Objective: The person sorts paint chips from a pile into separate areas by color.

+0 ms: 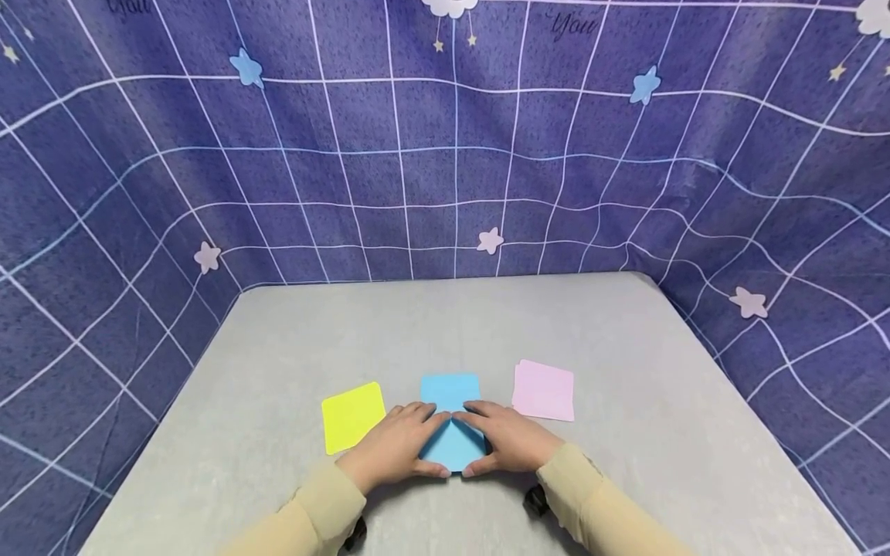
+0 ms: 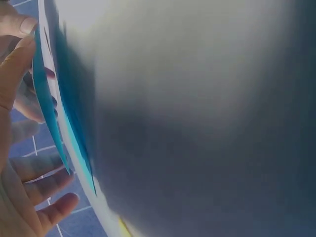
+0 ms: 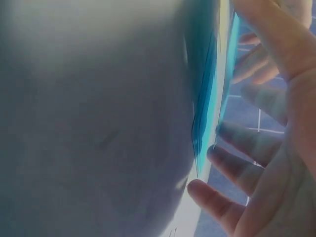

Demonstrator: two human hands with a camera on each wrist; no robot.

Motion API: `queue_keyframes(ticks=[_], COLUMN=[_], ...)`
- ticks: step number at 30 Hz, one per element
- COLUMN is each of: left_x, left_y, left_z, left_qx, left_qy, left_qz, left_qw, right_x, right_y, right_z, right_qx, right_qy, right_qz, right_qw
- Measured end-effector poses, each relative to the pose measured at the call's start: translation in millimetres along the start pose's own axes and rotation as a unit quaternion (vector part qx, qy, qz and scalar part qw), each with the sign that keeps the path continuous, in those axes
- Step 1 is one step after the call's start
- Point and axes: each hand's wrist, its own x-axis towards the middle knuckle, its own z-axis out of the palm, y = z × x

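Observation:
In the head view, a light-blue paper sheet (image 1: 453, 449) is held between my two hands. My left hand (image 1: 395, 442) grips its left side, and my right hand (image 1: 513, 439) grips its right side. Both thumbs meet near the close edge, while the index fingertips almost touch over its middle. More blue paper (image 1: 449, 390) lies flat on the table just beyond. In the left wrist view the held sheet (image 2: 43, 94) bows slightly and stands apart from the blue paper (image 2: 74, 126) below. Its thickness and any fold are hard to tell.
Yellow square paper (image 1: 353, 417) lies left of the hands, and a small pile of pink square paper (image 1: 544, 391) lies to the right. The grey table (image 1: 445, 324) is bordered by a purple grid-patterned curtain (image 1: 431, 177) at the back and sides.

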Motion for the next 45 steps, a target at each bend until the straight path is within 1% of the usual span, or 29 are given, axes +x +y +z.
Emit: queue_keyframes(ticks=[4,12,18,23,29,34,41,45], left_x=[-4.6,-12.9,-17.6,-17.6,-16.7,-17.1,-17.0,-17.0], left_y=[5.0,14.4,20.3,21.6,22.3,22.0,20.3,19.4], left_z=[2.9,8.0,13.4,14.7,13.9,13.3,10.9,10.1], left_qx=[0.002,0.003,0.008,0.010,0.010,0.015,0.006,0.003], left_qy=[-0.001,-0.004,-0.009,-0.016,-0.017,-0.016,-0.040,-0.054], left_qz=[0.001,0.002,0.005,-0.001,-0.003,-0.004,-0.011,-0.017], left_qw=[1.0000,1.0000,0.9999,0.9998,0.9998,0.9997,0.9991,0.9984], right_x=[-5.8,-16.1,-21.5,-22.5,-22.5,-23.6,-22.9,-21.2], right_y=[-2.3,-9.8,-14.2,-13.9,-13.3,-11.9,-6.9,-7.0], right_z=[-1.6,0.9,6.6,11.4,12.8,14.3,12.6,9.9], right_qx=[0.001,-0.029,-0.019,-0.012,-0.004,-0.010,-0.004,0.000], right_qy=[-0.004,-0.003,-0.012,-0.006,-0.006,0.002,-0.002,-0.010], right_qz=[-0.004,-0.020,-0.015,-0.015,-0.015,-0.019,-0.024,-0.019], right_qw=[1.000,0.999,1.000,1.000,1.000,1.000,1.000,1.000])
